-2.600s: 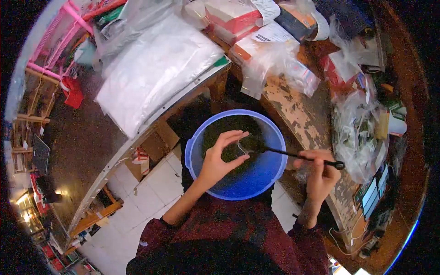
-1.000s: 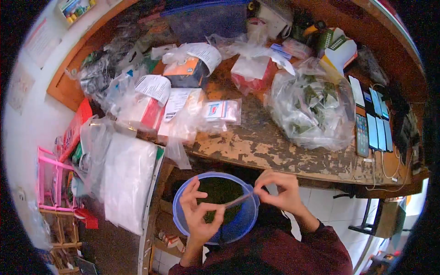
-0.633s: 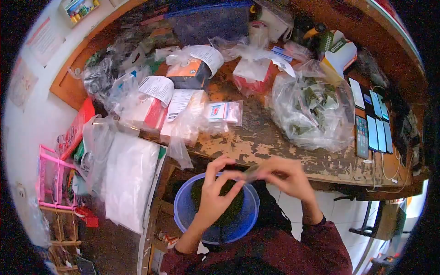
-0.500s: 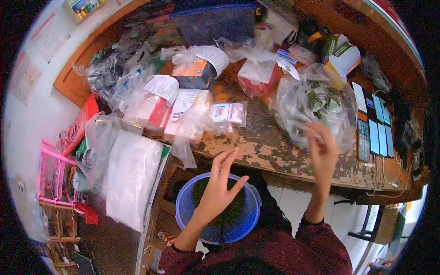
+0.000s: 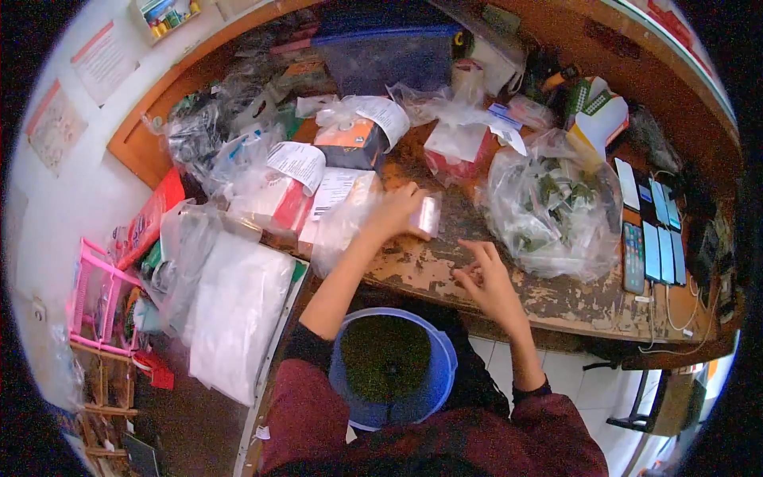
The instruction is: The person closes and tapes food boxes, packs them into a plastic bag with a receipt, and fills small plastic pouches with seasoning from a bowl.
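Note:
My left hand (image 5: pixel 400 213) reaches over the worn tabletop, its fingers closed on a small packet in clear plastic (image 5: pixel 427 216). The packet's pale face shows at the fingertips, and the hand covers the rest. In front of the bench edge is my right hand (image 5: pixel 487 278), holding nothing, its fingers bent and apart. Beyond it lies a large clear plastic bag (image 5: pixel 548 207) full of small packets with dark green contents. A blue bucket (image 5: pixel 447 350) with dark green, fine-looking material inside stands below the bench edge, close to my body.
Boxes wrapped in plastic with paper slips, one an orange and black box (image 5: pixel 350 143), sit behind my left hand. Several phones (image 5: pixel 652 238) with cables lie at the right. White plastic sheets (image 5: pixel 238 318) and a pink rack (image 5: pixel 99 294) are at the left.
My left hand has moved from above the bucket to the small packet and closed on it. My right hand has drawn back leftward from the large plastic bag. The view has shifted slightly.

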### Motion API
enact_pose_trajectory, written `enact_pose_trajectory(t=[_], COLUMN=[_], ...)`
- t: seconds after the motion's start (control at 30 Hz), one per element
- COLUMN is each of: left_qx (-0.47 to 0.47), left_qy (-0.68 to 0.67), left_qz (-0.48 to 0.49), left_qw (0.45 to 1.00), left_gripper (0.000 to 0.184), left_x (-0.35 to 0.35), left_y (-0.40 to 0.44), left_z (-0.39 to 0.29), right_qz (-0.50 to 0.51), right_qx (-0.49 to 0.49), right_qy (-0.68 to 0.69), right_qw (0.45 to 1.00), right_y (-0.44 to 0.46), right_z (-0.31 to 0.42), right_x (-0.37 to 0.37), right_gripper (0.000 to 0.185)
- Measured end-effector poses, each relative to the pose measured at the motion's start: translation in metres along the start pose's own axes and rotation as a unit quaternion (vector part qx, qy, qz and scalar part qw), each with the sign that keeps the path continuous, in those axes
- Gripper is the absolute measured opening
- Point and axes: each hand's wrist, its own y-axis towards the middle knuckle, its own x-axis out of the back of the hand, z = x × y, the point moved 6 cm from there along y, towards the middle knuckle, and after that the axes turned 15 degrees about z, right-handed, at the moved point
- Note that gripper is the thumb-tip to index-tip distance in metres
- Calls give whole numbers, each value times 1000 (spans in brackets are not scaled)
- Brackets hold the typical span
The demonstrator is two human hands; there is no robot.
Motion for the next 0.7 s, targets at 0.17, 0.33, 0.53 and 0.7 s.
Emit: enact_pose_trajectory(t=[0.17, 0.33, 0.53, 0.7], left_qx=[-102, -118, -101, -93], left_qy=[-121, -90, -36, -51], left_qz=[-111, -155, -194, -167], left_qw=[981, 977, 975, 980], left_gripper=[81, 79, 80, 81], left_x=[-1, 4, 2, -1], left_y=[-30, -38, -43, -39], left_z=[-68, -92, -98, -82], right_qz=[-56, -118, -148, -150], right_qx=[4, -10, 7, -3], right_qy=[-12, -9, -27, 9], right_qw=[998, 993, 989, 989], right_y=[-2, 3, 11, 7], right_z=[-30, -35, -45, -43], right_x=[13, 19, 11, 19], right_gripper=[19, 12, 15, 12])
